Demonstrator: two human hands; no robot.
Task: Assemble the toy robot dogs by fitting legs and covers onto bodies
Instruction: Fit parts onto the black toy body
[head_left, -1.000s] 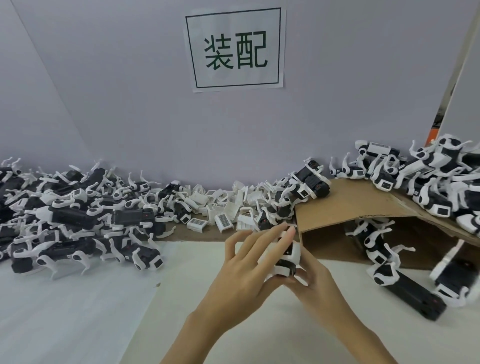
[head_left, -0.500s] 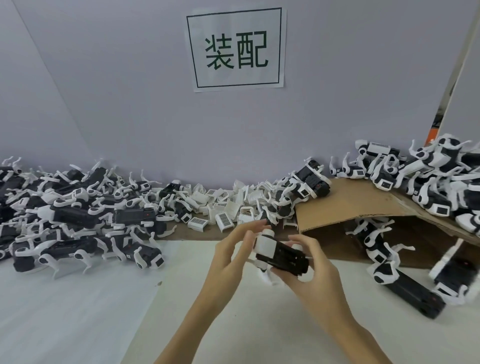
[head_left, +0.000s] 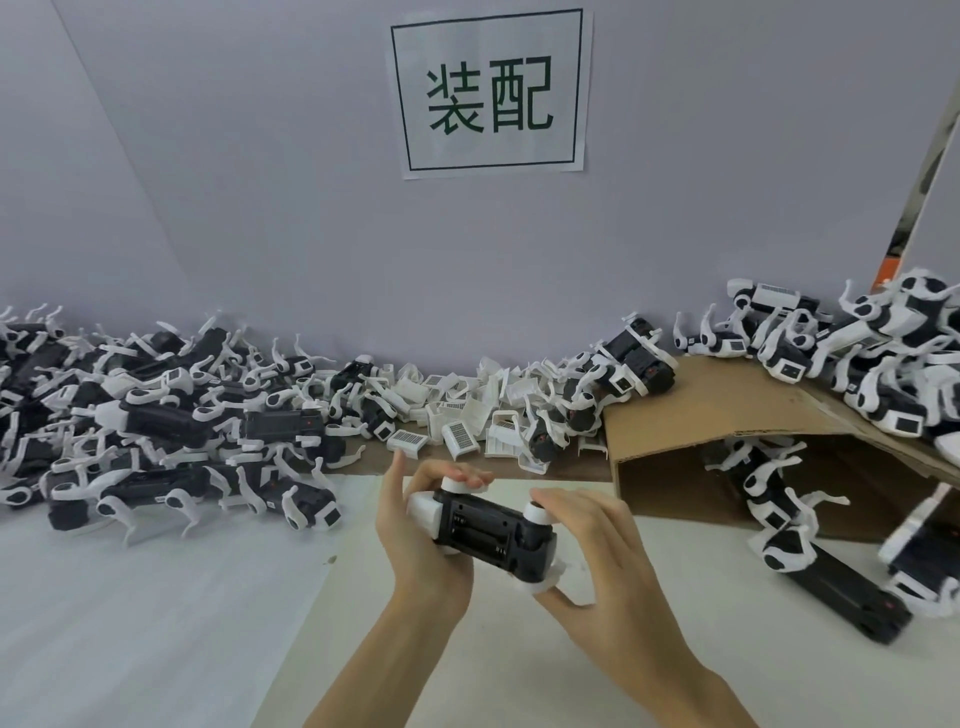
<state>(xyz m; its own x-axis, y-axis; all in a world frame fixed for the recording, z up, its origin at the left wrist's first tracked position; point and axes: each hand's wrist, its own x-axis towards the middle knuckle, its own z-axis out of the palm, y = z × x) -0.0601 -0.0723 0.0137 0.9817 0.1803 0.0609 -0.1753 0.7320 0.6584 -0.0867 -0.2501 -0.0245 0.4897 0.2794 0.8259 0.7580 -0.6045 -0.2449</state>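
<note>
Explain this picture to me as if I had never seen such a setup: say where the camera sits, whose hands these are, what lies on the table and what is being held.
The camera sits on a person's head, looking forward and down. No machine here: two bare hands. The left hand and right hand together hold one black toy dog body with its battery bay facing up. On the white table lie a pile of dogs at left, loose white covers at the back, and a cardboard box at right with more dogs on and inside it. A paper sign hangs on the wall.
</note>
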